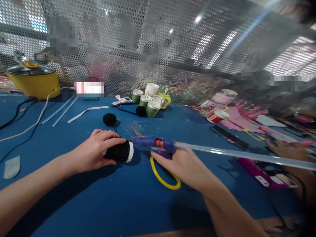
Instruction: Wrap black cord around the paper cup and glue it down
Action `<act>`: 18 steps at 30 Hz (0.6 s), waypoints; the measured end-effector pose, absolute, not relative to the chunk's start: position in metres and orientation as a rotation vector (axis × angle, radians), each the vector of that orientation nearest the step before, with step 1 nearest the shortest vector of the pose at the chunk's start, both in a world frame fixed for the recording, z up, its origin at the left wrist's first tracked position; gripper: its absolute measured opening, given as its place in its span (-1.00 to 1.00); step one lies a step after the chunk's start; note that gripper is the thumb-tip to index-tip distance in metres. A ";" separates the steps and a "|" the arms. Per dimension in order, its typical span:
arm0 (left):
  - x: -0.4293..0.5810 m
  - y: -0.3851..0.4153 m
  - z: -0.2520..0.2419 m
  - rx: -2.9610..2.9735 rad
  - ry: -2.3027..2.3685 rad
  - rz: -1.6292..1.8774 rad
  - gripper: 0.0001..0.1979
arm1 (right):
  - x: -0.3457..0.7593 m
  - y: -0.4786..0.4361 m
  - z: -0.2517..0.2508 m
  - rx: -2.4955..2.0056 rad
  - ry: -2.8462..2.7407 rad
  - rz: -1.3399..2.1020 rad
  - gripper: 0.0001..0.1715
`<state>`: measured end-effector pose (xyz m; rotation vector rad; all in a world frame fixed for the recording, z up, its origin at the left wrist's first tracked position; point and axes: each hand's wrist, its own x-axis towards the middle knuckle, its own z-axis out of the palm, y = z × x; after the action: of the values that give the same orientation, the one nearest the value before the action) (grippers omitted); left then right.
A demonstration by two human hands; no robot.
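Well, our left hand is partly curled around the black-wrapped cup, fingers over, thumb under; the cup is tipped sideways, white rim facing right, low over the bench, though we can't tell whether it touches. Our right hand is closed around the blue glue gun, its nozzle just beside the rim. We'd judge the cup light and easily crushed, best cradled loosely around its middle; the gun seems stiff and rear-heavy with that long glue stick, so best held by the handle.
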<state>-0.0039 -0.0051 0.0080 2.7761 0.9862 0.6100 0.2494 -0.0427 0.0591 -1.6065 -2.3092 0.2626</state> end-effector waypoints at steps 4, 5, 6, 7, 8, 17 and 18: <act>-0.004 -0.004 0.006 2.751 1.015 0.623 -0.41 | 0.250 -0.045 0.062 -1.555 -2.318 0.268 -0.74; -0.004 -0.004 0.006 2.741 1.017 0.625 -0.41 | 0.250 -0.046 0.063 -1.545 -2.320 0.269 -0.75; -0.004 -0.004 0.005 2.734 1.019 0.625 -0.41 | 0.249 -0.045 0.063 -1.540 -2.320 0.270 -0.76; -0.004 -0.004 0.005 2.732 1.019 0.623 -0.41 | 0.249 -0.045 0.064 -1.540 -2.317 0.270 -0.78; -0.004 -0.004 0.005 2.736 1.017 0.621 -0.41 | 0.249 -0.044 0.063 -1.544 -2.310 0.269 -0.79; -0.006 -0.003 0.005 2.735 1.010 0.640 -0.42 | 0.249 -0.043 0.058 -1.529 -2.329 0.228 -0.77; -0.006 -0.003 0.005 2.720 1.016 0.637 -0.43 | 0.249 -0.044 0.059 -1.513 -2.342 0.229 -0.77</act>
<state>-0.0057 -0.0026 0.0051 2.7197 1.0160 0.6371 0.2490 -0.0439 0.0590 -1.5135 -2.3415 0.2292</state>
